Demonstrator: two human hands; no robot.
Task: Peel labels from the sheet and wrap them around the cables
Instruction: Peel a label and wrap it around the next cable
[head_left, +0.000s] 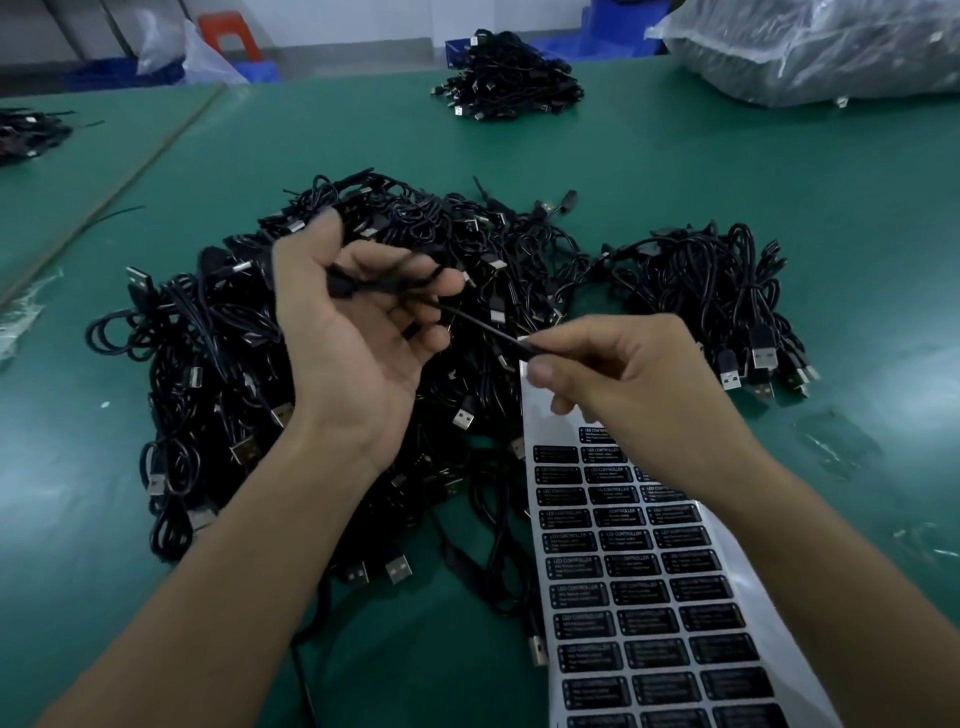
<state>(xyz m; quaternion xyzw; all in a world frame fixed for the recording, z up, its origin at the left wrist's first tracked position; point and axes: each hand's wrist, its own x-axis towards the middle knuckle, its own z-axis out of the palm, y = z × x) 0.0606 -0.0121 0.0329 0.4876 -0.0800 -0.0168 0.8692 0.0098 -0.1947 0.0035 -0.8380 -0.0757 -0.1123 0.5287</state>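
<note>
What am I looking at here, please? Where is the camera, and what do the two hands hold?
There is no machine, only a person at work. The single picture comes from a camera worn on the head, looking down. The left hand holds a black cable; the right hand pinches it further along, where a label seems to go on. On the green table lie a large pile of black USB cables, a smaller pile beside it, and a label sheet.
</note>
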